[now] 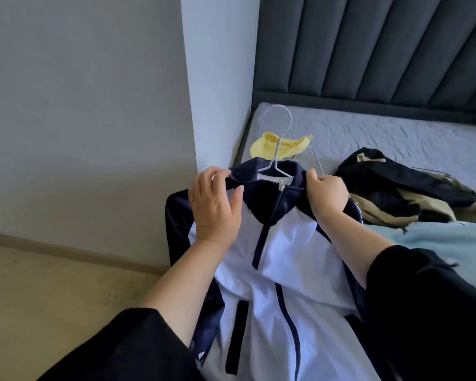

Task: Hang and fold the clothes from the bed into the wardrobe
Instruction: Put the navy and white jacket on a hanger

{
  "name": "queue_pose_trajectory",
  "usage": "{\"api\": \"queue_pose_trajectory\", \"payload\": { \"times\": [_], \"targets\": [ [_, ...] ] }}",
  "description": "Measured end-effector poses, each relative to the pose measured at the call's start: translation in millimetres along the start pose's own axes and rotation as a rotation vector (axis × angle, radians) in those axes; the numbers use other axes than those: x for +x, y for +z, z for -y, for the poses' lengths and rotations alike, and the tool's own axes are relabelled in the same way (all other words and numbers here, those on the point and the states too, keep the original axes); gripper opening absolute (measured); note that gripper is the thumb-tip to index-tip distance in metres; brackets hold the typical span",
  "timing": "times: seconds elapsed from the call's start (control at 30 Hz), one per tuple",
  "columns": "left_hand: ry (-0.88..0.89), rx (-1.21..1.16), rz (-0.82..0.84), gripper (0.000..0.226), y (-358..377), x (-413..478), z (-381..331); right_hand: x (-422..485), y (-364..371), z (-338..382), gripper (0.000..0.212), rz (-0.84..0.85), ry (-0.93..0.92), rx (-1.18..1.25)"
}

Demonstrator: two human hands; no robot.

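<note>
Left hand [215, 204] lies on the shoulder of the navy-and-white jacket [280, 257], fingers loosely extended and fingertips touching the collar edge. No grasp is evident. Right hand [327, 193] is curled round the opposite side of the collar and grips the fabric. The hands are apart, one at each side of the collar.

The jacket lies front-up, zipped, on the near corner of the bed [396, 133], with one sleeve draped over the bed's edge. A white wire hanger [282, 133] sits inside the collar, its hook protruding upward.

Beyond the collar lies a yellow garment [261, 147]. To the right is a black-and-tan heap of clothing [396, 193], and nearer, a pale blue item [437, 237]. The dark padded headboard [368, 50] stands behind.
</note>
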State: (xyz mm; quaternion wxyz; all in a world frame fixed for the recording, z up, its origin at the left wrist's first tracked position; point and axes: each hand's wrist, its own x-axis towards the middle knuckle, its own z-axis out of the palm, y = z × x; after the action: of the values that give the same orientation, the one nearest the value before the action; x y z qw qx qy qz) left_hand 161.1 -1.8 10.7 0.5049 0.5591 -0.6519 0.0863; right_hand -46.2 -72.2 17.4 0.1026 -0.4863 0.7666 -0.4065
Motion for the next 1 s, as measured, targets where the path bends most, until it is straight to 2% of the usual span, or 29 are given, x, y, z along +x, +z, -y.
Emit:
{"api": "queue_pose_trajectory", "payload": {
  "times": [0.07, 0.17, 0.23, 0.37, 0.47, 0.53, 0.67, 0.83, 0.9, 0.93, 1.0],
  "targets": [
    [0.019, 0.045, 0.074, 0.040, -25.7, 24.6, -1.5, -2.6, -11.3, 26.7, 0.051, 0.001, -0.032, 0.019],
    [-0.051, 0.111, 0.321, 0.040, -62.0, 60.1, -1.0, -9.1, -28.3, 76.7, 0.046, 0.040, -0.075, 0.034],
    [-0.076, 0.204, 0.375, 0.036, -90.6, 84.1, -0.3, -16.4, -40.6, 114.2, 0.047, 0.061, -0.111, 0.057],
    [-0.123, 0.254, 0.344, 0.027, -160.0, 134.6, 2.7, -35.9, -64.8, 190.9, 0.044, 0.071, -0.171, 0.142],
    [-0.229, 0.103, 0.324, 0.039, -218.0, 168.6, 0.1, -51.9, -79.7, 246.5, 0.045, 0.036, -0.274, 0.176],
    [-0.304, -0.018, 0.251, 0.046, -258.2, 189.2, -1.7, -63.5, -88.0, 283.5, 0.045, 0.029, -0.336, 0.218],
    [-0.271, -0.180, 0.222, 0.017, -335.7, 222.2, 0.3, -86.0, -104.9, 357.4, 0.047, 0.011, -0.398, 0.295],
    [-0.152, -0.087, 0.187, 0.023, -410.6, 241.2, 4.2, -109.8, -113.9, 426.8, 0.047, 0.002, -0.462, 0.384],
    [-0.135, 0.010, 0.222, 0.009, -433.4, 245.4, 14.2, -118.2, -111.7, 447.6, 0.047, 0.018, -0.464, 0.419],
    [-0.141, 0.094, 0.235, 0.012, -443.2, 246.9, 20.6, -123.3, -109.2, 456.8, 0.047, 0.026, -0.471, 0.433],
    [-0.197, 0.246, 0.235, 0.041, -459.7, 248.6, 35.9, -135.5, -101.6, 473.4, 0.048, 0.033, -0.506, 0.448]
  ]
}}
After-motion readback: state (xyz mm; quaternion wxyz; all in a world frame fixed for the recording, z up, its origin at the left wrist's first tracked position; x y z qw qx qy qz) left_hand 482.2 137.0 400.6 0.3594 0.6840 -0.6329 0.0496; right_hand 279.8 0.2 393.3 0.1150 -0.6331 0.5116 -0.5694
